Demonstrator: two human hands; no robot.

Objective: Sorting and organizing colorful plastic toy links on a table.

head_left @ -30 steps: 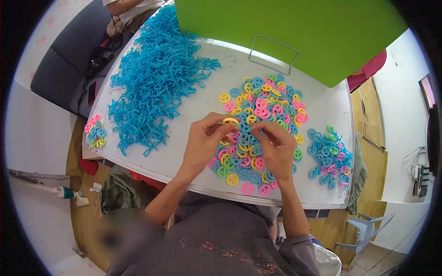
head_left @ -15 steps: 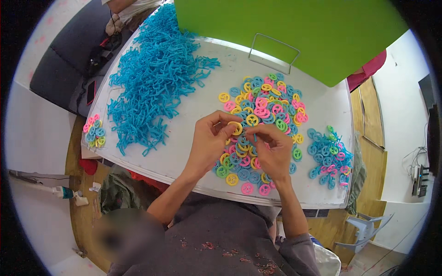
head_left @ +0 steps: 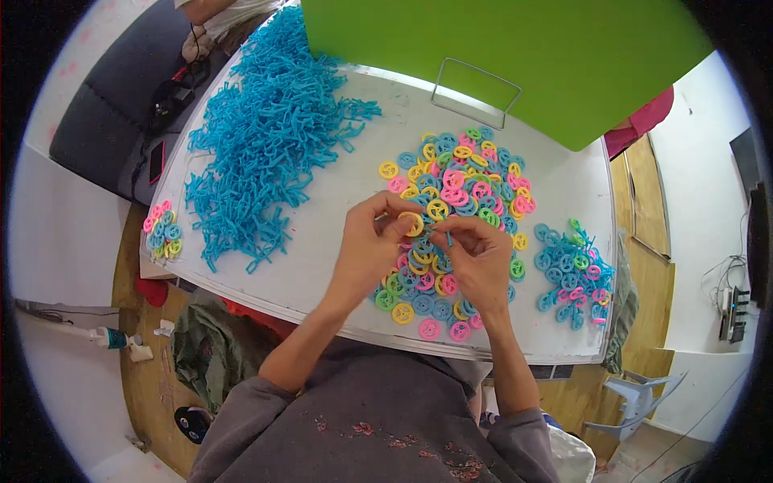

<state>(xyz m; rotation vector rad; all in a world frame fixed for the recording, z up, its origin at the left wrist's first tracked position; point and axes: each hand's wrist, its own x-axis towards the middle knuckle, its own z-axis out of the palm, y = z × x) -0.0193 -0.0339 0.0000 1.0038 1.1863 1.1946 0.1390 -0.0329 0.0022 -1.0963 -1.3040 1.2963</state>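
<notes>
My left hand (head_left: 360, 249) pinches a small yellow plastic wheel (head_left: 413, 226) between thumb and fingers, above the near part of a heap of wheels. Close beside it, my right hand (head_left: 481, 266) is closed in a pinch on a thin blue plastic piece (head_left: 449, 239), mostly hidden by the fingers. Whether the two pieces touch I cannot tell. Under and around both hands lies the heap of pink, yellow, green and blue wheels (head_left: 453, 196). To the left spreads a large pile of blue branching plastic pieces (head_left: 258, 145).
On the table's right side lie blue pieces with coloured wheels on them (head_left: 570, 274). A few wheels (head_left: 163, 230) sit at the left corner. Along the far edge stands a green panel (head_left: 515, 64) with a wire loop (head_left: 435, 88) before it. Another person's arm (head_left: 205, 10) shows at upper left.
Both hands keep nearly the same pinch and place over the wheels. The whole view has shifted slightly, and a dark round object now shows on the floor at lower left.
</notes>
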